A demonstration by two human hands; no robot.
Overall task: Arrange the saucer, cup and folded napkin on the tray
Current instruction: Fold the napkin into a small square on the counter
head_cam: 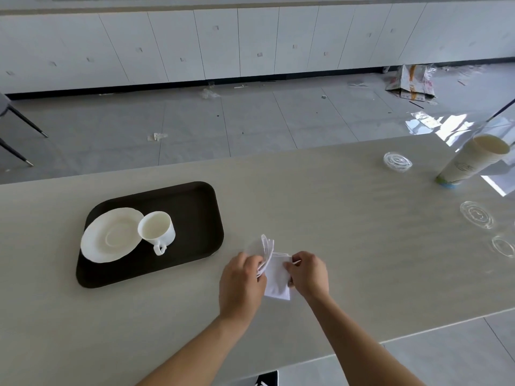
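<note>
A dark brown tray (195, 207) lies on the pale table at the left. On it rests a white saucer (108, 235), tilted against the white cup (157, 228) that stands beside it with its handle toward me. To the right of the tray, on the table, a white napkin (276, 277) is partly folded, one flap lifted. My left hand (241, 282) pinches the raised left flap. My right hand (308, 274) holds the napkin's right edge down.
A stack of paper cups (473, 162) lies tipped at the far right of the table. Clear plastic lids (397, 161) (476, 214) (503, 246) are scattered near it. The table's near edge runs diagonally at the right. Chair legs stand on the littered floor beyond.
</note>
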